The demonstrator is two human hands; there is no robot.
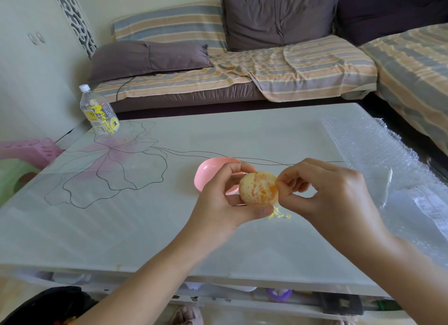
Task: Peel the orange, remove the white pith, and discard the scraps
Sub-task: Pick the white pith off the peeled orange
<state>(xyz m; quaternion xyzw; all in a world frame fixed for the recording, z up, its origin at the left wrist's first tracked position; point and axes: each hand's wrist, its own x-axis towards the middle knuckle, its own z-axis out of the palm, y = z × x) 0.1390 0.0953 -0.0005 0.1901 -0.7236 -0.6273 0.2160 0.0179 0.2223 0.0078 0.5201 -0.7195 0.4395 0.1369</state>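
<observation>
You are holding the orange (258, 187) in the air over the table (145, 227), over its middle and slightly toward the right edge, not resting on anything. Your left hand (225, 198) is gripping it with the thumb curled under the fruit and the fingers curled over the top, which is leaving the face and right side exposed for work. Your right hand (322, 191) is closing thumb and forefinger in a pinch, the fingertips (282, 179) touching the upper right side of the orange; I am judging that they are nipping a strand of pith (252, 191), though the strand itself is too small to make out. The peel is already off and patches of white are showing across the flesh, so I am rating the task as in its second step, with cleaning partly done. The bowl (206, 172) is sitting just behind your left hand, toward the far edge, within easy reach, presumably to receive fruit or scraps; its contents are hidden from me. A few scraps (278, 214) are lying on the table directly below the orange, where they are likely falling as you are picking, and are awaiting disposal. A bottle (99, 111) is standing at the far left corner, and bubble wrap (363, 150) is covering the right edge, both well apart from the work.
</observation>
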